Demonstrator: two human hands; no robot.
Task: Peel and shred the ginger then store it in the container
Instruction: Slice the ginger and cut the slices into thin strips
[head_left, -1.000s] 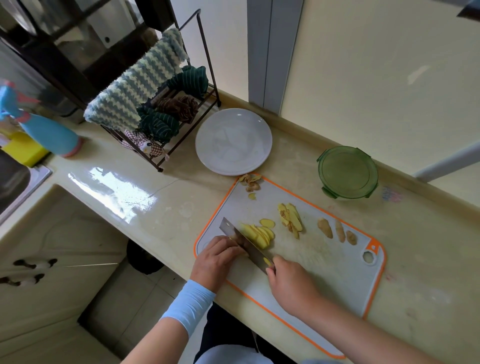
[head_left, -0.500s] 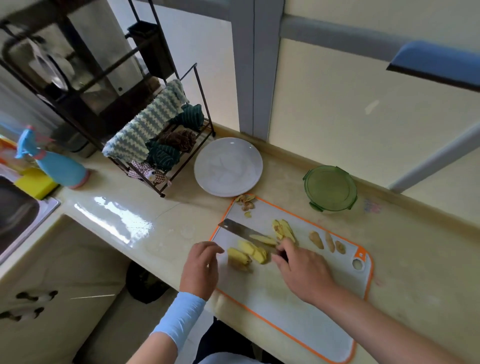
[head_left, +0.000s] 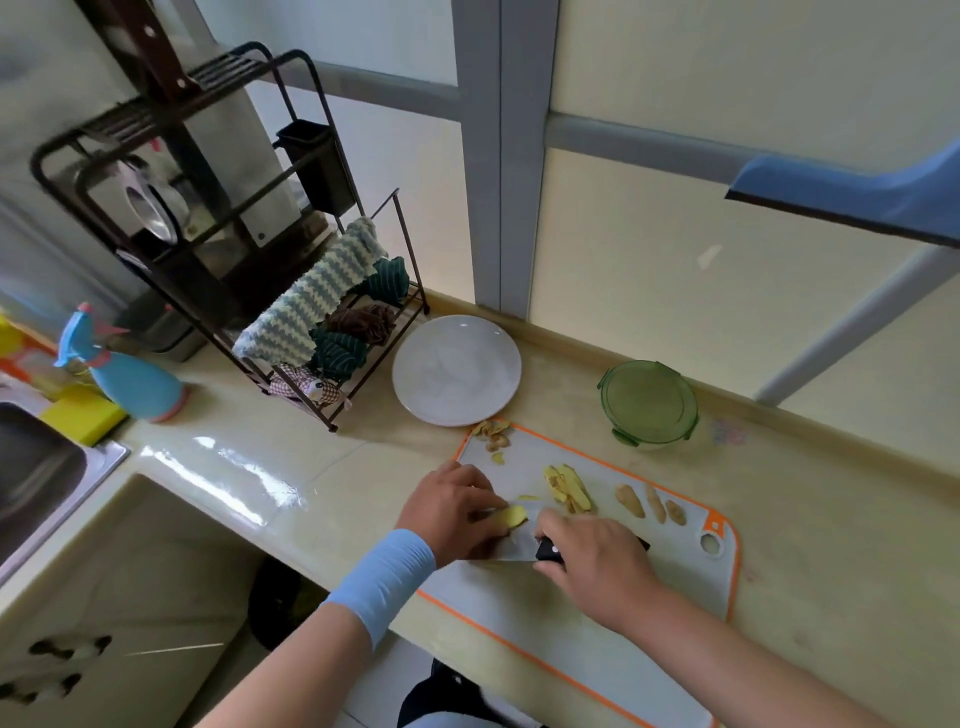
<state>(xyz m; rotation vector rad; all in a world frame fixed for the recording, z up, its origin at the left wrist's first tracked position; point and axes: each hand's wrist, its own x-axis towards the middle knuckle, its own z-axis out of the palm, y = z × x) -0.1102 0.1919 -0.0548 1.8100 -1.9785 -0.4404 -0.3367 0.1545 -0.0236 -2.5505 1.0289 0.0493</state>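
On the white cutting board with an orange rim (head_left: 675, 582), my left hand (head_left: 449, 512) holds a stack of yellow ginger slices (head_left: 511, 517) with curled fingers. My right hand (head_left: 597, 564) grips the black handle of a knife (head_left: 517, 548), whose blade lies just right of the held ginger. More sliced ginger (head_left: 566, 488) lies in a small heap farther back. Three unpeeled ginger pieces (head_left: 652, 506) sit to its right. Ginger peelings (head_left: 493, 434) lie at the board's far left corner. A green lidded container (head_left: 649, 402) stands behind the board.
A white plate (head_left: 457, 369) sits left of the container. A wire rack with cloths (head_left: 322, 332) stands at the back left, with a blue spray bottle (head_left: 127, 376), a yellow sponge (head_left: 83, 415) and the sink (head_left: 36, 478) beyond it. The counter edge runs close under my arms.
The view tilted up and moved back. My left hand moved onto the ginger slices and gathered them. The knife swung round so that its blade now lies beside the held ginger.
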